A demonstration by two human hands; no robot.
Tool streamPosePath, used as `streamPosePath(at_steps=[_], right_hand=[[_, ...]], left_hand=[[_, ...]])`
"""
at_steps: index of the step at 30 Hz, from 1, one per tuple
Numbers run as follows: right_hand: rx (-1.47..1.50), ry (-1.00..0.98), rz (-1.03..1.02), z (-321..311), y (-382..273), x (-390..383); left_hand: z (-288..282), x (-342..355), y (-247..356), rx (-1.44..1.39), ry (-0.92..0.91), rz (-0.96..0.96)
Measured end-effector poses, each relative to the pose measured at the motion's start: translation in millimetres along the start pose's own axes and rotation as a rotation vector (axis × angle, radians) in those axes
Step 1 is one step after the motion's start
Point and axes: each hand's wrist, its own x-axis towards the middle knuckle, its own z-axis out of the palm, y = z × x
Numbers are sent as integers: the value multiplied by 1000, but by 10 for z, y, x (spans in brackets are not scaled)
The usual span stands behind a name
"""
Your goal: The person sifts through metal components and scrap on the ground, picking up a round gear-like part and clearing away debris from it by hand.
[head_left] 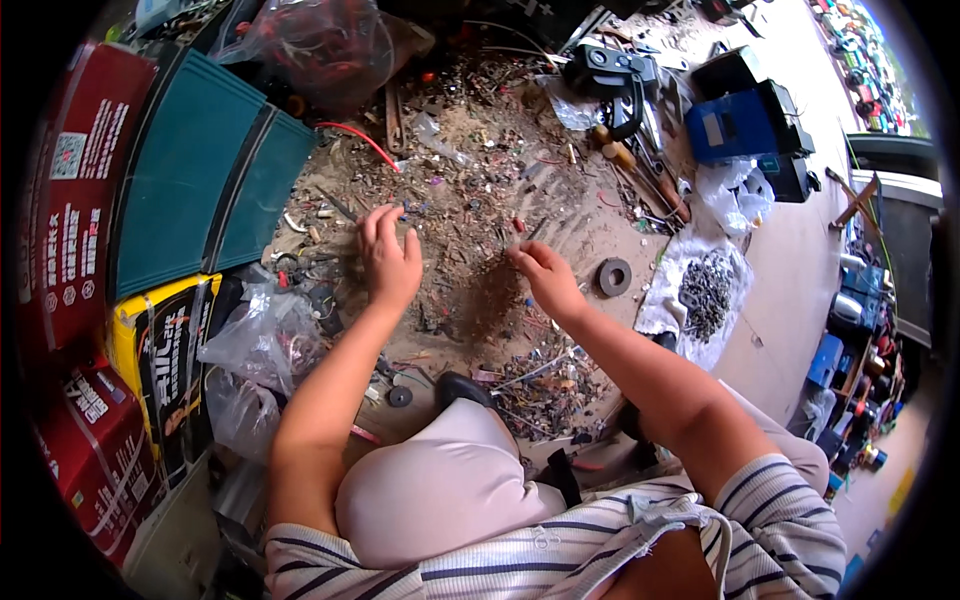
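Observation:
A spread of small scrap and dirt point(470, 200) covers the floor in front of me. My left hand point(390, 262) reaches over its left part, fingers apart, with nothing seen in it. Close to those fingertips lies a dark thin stick point(337, 204). My right hand point(548, 280) is closed in a pinch at the middle of the scrap; whatever is between its fingertips is too small to make out. Just beyond that pinch sits a small red piece point(518, 225). A dark ring point(613, 276) lies to the right of this hand.
Left stand teal containers point(185, 170), dark red boxes point(75, 200) and plastic bags point(262, 335). On the right are a white cloth point(660, 295) bearing small dark parts, a blue-and-black case point(730, 128) and a hammer point(618, 150). Another scrap heap point(550, 395) lies by my shoes.

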Motion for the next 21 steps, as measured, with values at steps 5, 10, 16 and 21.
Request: streamPosePath(at_steps=[5,10,16,21], right_hand=[[-359,121,-308,10,-313,380],[-573,192,-649,217,-593,831],[-805,220,-759,403,-776,961],[-603,553,-348,104,-499,971]], left_hand=[[29,108,149,32,-102,149],[114,271,266,72,-189,159],[216,255,280,42,-154,165],[198,157,419,-162,-246,318]])
